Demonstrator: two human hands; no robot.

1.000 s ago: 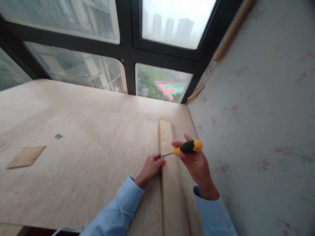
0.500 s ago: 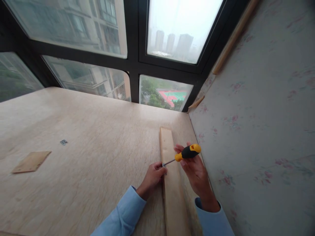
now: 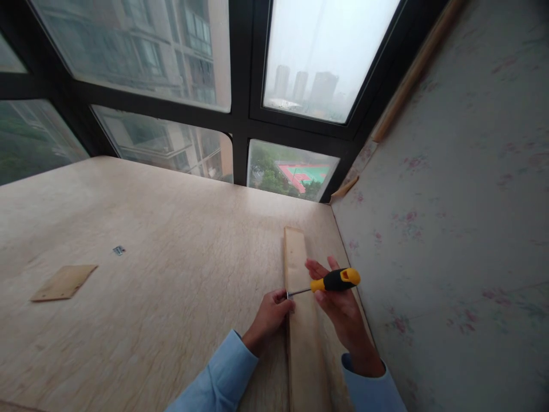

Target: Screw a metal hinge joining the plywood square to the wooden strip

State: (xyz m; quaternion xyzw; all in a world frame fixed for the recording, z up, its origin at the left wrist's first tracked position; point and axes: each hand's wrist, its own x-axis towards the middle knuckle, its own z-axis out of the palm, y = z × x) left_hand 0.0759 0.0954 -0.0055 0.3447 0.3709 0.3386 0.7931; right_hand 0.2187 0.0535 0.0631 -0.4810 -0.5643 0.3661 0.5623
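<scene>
Screwdriver (image 3: 335, 280) lies loosely grasped in my right hand (image 3: 343, 313), tip pointing just below nine o'clock. My left hand (image 3: 270, 313) pinches a small metal piece (image 3: 287, 296) at the nine-o'clock edge of the wooden board (image 3: 305, 355).

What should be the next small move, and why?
Perhaps close the right hand more firmly on the screwdriver: the fingers look extended, not wrapped round it, while its tip is at the left hand, near the board's left edge.

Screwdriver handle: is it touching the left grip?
Apart. The head view shows the screwdriver handle separated from the left grip by a bare stretch of metal shaft above the board.
</scene>
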